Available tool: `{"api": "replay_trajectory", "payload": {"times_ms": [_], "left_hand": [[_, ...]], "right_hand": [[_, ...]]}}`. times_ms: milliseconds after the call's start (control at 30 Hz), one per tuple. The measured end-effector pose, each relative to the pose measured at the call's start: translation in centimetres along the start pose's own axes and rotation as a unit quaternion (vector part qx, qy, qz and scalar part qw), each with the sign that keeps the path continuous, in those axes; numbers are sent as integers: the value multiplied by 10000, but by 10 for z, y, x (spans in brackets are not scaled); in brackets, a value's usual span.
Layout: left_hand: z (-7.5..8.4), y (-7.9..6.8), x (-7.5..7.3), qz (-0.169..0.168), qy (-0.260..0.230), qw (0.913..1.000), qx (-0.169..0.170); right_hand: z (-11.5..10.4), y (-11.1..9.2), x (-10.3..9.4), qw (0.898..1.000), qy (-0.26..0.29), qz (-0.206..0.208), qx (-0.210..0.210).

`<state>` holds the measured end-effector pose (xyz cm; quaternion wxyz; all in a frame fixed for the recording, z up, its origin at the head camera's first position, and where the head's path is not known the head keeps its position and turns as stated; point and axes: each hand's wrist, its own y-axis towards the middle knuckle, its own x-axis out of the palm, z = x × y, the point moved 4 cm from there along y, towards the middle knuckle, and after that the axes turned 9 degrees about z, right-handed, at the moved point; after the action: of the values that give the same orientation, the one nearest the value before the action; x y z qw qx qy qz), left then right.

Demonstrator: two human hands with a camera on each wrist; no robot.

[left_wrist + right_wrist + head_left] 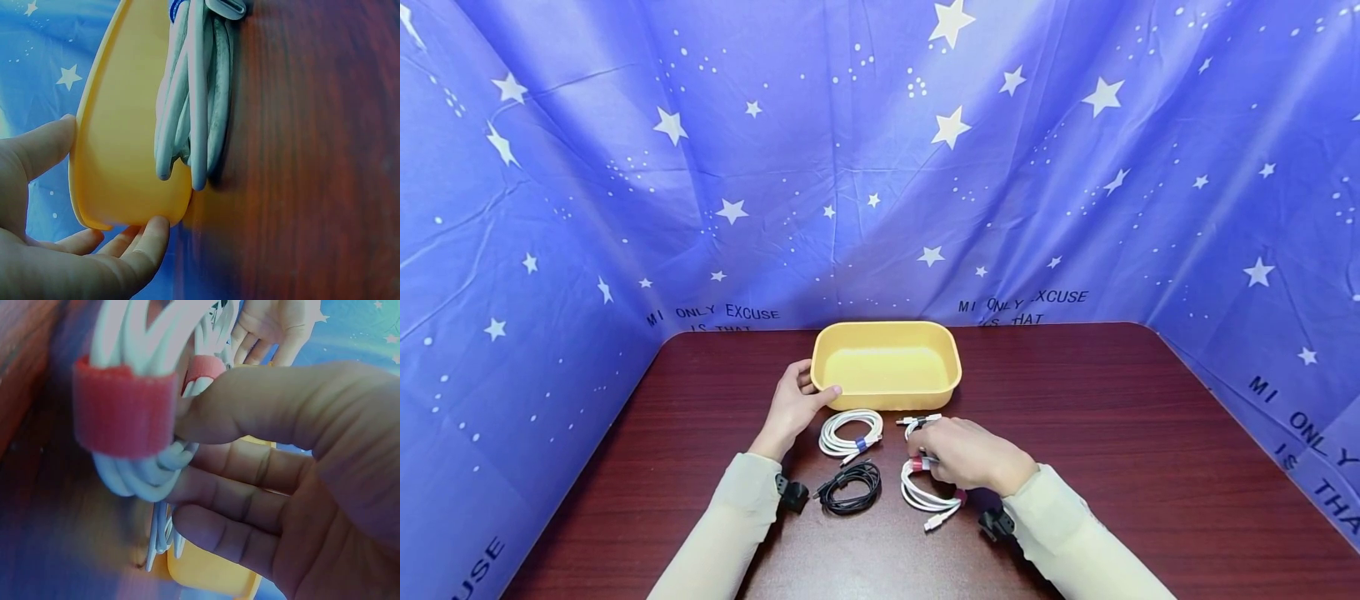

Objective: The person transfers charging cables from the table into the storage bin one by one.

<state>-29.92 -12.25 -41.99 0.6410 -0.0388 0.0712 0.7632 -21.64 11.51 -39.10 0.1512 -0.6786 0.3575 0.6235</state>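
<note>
My left hand (790, 407) grips the left end of a yellow plastic bin (886, 400), thumb over the front rim and fingers round the side. In the left wrist view the bin's wall (119, 144) lies between thumb and fingers. My right hand (973, 454) pinches a coiled white cable (925, 500) with red straps at its far side. The right wrist view shows thumb and fingertips at the coil beside a red strap (125, 409). Just beyond that hand lies another white cable (912, 428) with a dark strap, partly hidden by the fingers.
A coiled white cable (829, 437) with a blue strap lies in front of the bin, and nearer is a coiled black cable (852, 490). The dark red wooden table (1112, 433) ends at a blue star-printed curtain (880, 167) behind and on both sides.
</note>
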Motion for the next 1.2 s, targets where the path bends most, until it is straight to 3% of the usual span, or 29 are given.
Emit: {"api": "replay_trajectory", "payload": {"times_ms": [700, 1200], "left_hand": [[2, -2, 0, -20, -3, 10000, -12], [3, -1, -1, 20, 13, 10000, 39]], "right_hand": [[4, 3, -4, 9999, 30, 101, 35], [3, 18, -23, 9996, -222, 180, 28]]}}
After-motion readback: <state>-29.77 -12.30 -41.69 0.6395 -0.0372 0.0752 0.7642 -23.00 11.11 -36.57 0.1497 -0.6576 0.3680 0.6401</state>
